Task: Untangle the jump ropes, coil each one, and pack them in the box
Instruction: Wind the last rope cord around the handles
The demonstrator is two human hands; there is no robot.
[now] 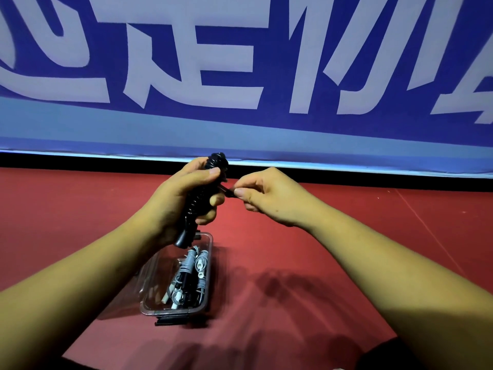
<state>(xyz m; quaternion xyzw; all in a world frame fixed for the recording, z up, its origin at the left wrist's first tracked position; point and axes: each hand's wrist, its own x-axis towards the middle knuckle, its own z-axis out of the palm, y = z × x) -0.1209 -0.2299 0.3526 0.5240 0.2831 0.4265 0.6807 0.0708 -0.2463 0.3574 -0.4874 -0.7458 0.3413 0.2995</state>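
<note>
My left hand (184,198) grips a black jump rope (217,162) wound tightly round its handles, held upright above the box. The end of one black handle sticks out below my palm. My right hand (262,194) pinches the loose black end of that rope between thumb and forefinger, just right of the bundle. Below my left hand a clear plastic box (149,297) stands open on the red floor. Inside it lies a coiled grey-white jump rope (196,265) with white handles, together with some dark parts.
The box has black latches at its near and far ends. Red floor (293,263) spreads all around. A blue banner with large white characters (240,76) runs along the wall behind, with a black strip at its foot.
</note>
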